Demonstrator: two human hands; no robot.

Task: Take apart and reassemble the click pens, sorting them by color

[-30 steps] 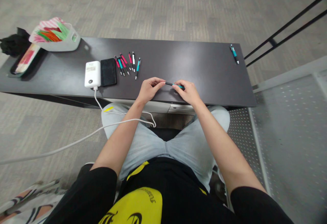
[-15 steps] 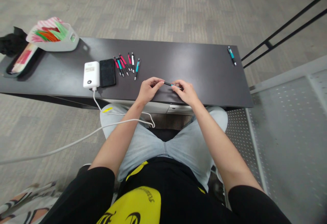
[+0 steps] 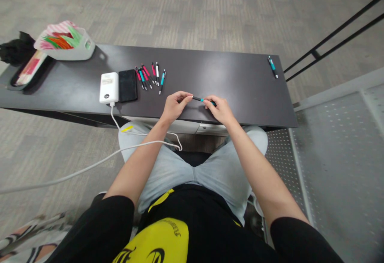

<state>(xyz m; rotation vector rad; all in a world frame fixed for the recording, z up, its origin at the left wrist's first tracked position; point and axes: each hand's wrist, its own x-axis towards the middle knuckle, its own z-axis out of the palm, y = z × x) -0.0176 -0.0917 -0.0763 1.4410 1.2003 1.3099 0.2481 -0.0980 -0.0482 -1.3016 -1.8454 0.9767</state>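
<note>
Between my two hands, just above the near edge of the dark table [image 3: 240,83], lies a black and teal pen [image 3: 197,98], held roughly level. My left hand [image 3: 175,105] pinches its tip end between thumb and fingers. The fingers of my right hand [image 3: 219,109] close round the teal part and hide some of it. Left of my hands, a loose group of pens [image 3: 147,76] in pink, teal and white rests on the table, with one teal pen [image 3: 162,81] at its right side. Another teal pen [image 3: 273,67] lies alone near the table's right end.
A white power bank [image 3: 109,88] with a white cable [image 3: 90,166] stands beside a black phone-like slab [image 3: 127,86]. At the far left are a white basket [image 3: 73,53] of colourful items, a black tray [image 3: 18,80] and a black bundle [image 3: 18,49].
My right hand's fingers have shifted slightly on the pen, and more teal shows now. The left hand keeps its pinch. The whole view has moved very slightly.
</note>
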